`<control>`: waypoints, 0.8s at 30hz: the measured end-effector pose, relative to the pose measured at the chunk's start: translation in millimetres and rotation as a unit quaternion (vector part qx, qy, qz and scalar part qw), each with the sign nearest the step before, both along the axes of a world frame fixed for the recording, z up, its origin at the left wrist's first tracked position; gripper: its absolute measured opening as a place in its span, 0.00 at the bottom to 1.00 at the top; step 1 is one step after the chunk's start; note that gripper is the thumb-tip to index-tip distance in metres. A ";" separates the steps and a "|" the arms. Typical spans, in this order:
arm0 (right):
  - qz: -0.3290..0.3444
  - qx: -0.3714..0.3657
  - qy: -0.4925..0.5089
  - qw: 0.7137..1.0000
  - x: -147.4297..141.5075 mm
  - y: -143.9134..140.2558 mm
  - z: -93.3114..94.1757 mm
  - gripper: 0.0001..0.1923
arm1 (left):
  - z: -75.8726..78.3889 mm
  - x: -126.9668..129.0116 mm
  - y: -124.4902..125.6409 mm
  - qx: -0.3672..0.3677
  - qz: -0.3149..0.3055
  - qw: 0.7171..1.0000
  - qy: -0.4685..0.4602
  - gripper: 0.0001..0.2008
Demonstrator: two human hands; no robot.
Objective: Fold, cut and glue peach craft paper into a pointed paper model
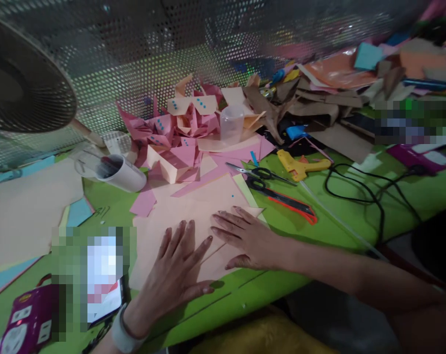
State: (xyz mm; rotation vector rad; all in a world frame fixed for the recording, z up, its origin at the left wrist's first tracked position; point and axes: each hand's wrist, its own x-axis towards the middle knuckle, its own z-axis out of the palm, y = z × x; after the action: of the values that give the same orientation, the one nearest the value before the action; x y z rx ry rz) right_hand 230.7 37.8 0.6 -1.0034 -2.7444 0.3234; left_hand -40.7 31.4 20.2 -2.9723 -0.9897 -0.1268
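Observation:
A pale peach sheet of paper (193, 206) lies on the green tabletop in front of me, with a crease or edge running between my hands. My left hand (184, 265) rests flat on its left part, fingers spread. On the right part lies my right hand (248, 236), palm down with the fingers stretched out. Neither hand grips anything. Just beyond my right hand are black-handled scissors (259, 176) and an orange-and-black utility knife (292, 204).
Folded pink and peach paper pieces (186, 123) pile up behind the sheet. A yellow glue gun (302, 164) lies right, near black cables. At left are a tipped white cup (123, 173), a phone (104, 280), a purple power strip (31, 314) and a fan (27, 73).

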 end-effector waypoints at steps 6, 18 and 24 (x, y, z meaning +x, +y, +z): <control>0.002 -0.009 -0.020 1.000 9.4 1.6 1.0 0.43 | -4.9 -2.9 1.8 -0.004 -0.016 1.000 -0.017 0.49; -0.081 -0.036 -0.039 0.995 44.5 -7.1 3.9 0.51 | -6.4 -4.5 0.6 -0.003 -0.013 0.999 -0.033 0.47; -0.143 -0.083 -0.048 0.985 75.0 -14.7 11.6 0.50 | -7.6 -5.4 -0.2 -0.002 -0.013 0.999 -0.034 0.47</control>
State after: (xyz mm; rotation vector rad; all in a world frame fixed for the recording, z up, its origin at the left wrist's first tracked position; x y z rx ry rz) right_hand 305.8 23.1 12.2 -1.4713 -2.6381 0.4731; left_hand -46.1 31.2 12.5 -3.0046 -0.9581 -0.2269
